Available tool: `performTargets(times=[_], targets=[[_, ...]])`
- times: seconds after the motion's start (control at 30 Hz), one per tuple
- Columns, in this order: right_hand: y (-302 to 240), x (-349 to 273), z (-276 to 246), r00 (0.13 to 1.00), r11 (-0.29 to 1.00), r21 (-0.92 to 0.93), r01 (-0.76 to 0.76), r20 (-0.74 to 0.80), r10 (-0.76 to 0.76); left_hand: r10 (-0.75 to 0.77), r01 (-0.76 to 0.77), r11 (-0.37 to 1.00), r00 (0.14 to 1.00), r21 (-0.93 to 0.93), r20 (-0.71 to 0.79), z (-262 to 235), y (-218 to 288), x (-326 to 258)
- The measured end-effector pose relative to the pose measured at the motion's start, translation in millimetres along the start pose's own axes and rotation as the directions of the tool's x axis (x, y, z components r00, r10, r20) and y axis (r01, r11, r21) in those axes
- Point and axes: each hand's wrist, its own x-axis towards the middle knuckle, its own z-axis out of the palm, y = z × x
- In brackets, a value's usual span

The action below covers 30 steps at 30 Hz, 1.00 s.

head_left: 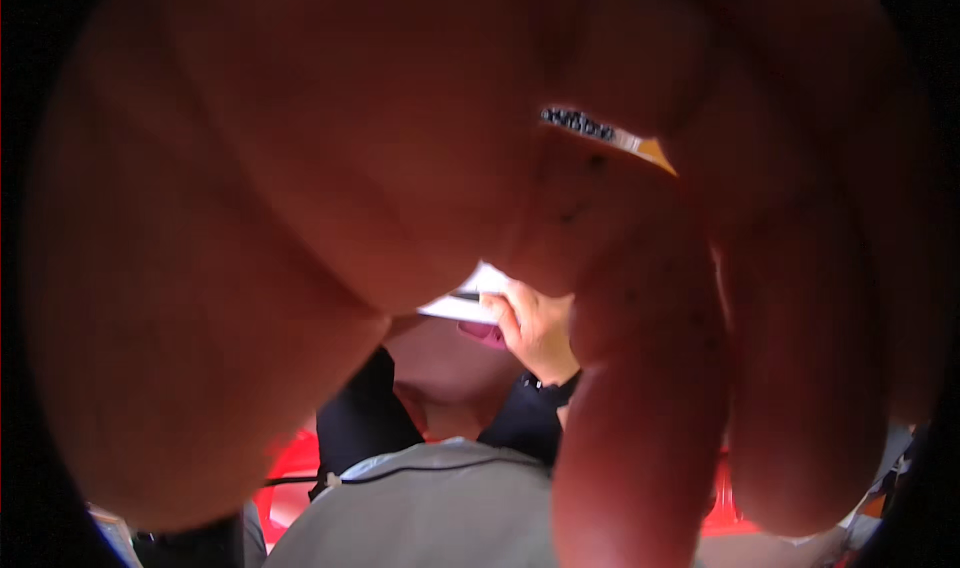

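A large, dark, blurred hand (640,308) fills most of the view very close to the lens, its fingers spread and hanging downward. It comes in from the upper side and appears to be another person's. Through the gap under its palm shows my right hand (543,330), closed around a thin dark pen-like stick (466,295). Beneath that lies a white sheet-like surface (452,310), mostly hidden. A dark band (552,386) circles my right wrist. My left hand does not show.
A small pink thing (483,334) is beside my right hand. Grey clothing (430,513), crossed by a black cable (420,472), shows at the bottom, with dark trouser legs (365,413) above. Something red (290,478) sits at the left. A black speckled surface (578,122) peeks between the near fingers.
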Motion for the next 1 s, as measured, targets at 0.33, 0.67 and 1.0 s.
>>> performTargets(times=[0.33, 0.67, 1.0], targets=[[-36.3, -17.1, -10.4, 0.996, 0.997, 0.001, 0.076, 0.043, -0.076, 0.379, -0.417, 0.868, 0.907, 0.269, 0.182, -55.4, 53.6, 104.5], [-10.5, 5.7, -12.4, 0.998, 0.995, -0.066, 0.069, -0.005, -0.07, 0.074, -0.077, 0.993, 0.997, 0.086, 0.034, -27.0, -7.4, 62.2], [-18.0, -10.0, -16.4, 0.997, 0.994, -0.094, 0.059, -0.047, -0.063, -0.211, 0.219, 0.972, 0.973, 0.089, -0.092, 6.2, 20.4, 34.6]])
